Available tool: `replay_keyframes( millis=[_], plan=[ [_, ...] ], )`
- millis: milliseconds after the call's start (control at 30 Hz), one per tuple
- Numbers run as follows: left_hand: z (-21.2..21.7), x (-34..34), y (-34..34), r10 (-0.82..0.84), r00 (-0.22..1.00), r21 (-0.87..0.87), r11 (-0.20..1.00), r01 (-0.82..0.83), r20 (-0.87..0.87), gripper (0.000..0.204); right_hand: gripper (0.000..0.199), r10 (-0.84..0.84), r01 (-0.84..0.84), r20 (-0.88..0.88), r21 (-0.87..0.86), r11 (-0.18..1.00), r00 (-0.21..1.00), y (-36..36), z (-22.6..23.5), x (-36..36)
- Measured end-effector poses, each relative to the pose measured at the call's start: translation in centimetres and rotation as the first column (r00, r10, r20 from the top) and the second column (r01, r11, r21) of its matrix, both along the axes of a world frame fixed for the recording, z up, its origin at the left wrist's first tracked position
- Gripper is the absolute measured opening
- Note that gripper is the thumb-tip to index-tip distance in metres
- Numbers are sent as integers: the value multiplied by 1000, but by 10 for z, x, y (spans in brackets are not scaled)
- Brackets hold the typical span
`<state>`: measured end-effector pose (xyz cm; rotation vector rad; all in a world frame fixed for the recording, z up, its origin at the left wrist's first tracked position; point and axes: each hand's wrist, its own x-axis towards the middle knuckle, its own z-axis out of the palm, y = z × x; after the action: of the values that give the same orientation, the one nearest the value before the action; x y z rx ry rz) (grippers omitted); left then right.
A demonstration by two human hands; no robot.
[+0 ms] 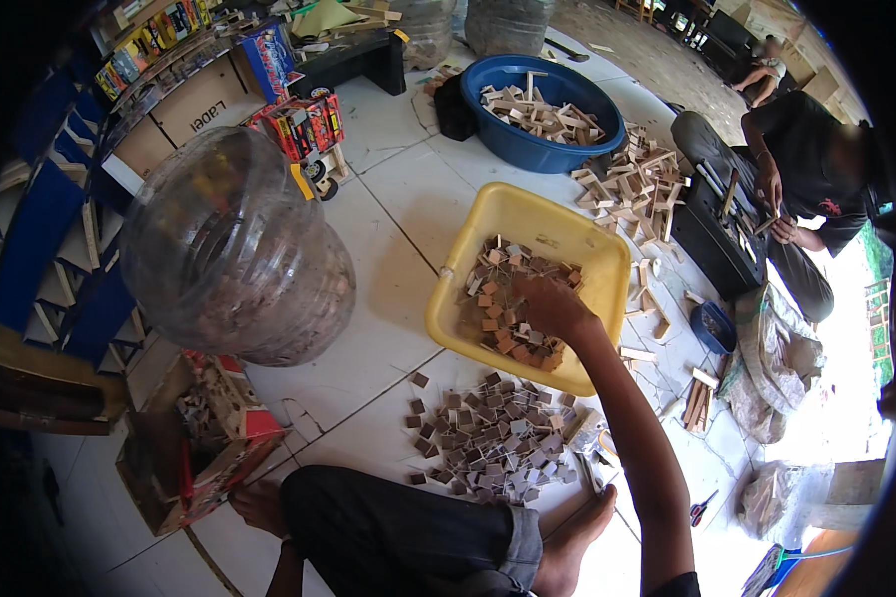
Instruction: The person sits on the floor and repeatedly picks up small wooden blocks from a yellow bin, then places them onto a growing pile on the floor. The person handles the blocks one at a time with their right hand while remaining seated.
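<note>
My right hand reaches down into a yellow plastic basin, among a heap of small brown and tan square pieces. Its fingertips are hidden by the hand and the pieces, so any grip is unclear. Beside my bent knee is my left hand, low near a worn red box with its top open and scraps inside. The knee and shadow partly cover that hand, leaving its fingers indistinct. Between the basin and my legs, a pile of small dark square pieces is spread over the tiles.
A large clear plastic jar stands at left, near a red toy truck. Farther back, a blue tub holds wooden pieces, with more wooden pieces beside it. Scissors lie at right. A co-worker sits at far right.
</note>
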<state>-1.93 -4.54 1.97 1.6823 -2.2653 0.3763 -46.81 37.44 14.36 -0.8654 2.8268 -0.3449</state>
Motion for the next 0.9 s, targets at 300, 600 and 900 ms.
replay_keyframes(
  millis=[300,600,900],
  plan=[
    [12,-4,10,-35,998,61,997,39,-58,59,29,-66,68,-28,54,996,997,5,18,9],
    [7,1,3,-35,996,114,992,45,-86,64,31,131,-155,113,248,956,985,2,13,-10],
    [11,-5,2,20,998,147,989,-12,-56,57,23,71,-88,-93,-201,976,993,15,62,13]
  ],
)
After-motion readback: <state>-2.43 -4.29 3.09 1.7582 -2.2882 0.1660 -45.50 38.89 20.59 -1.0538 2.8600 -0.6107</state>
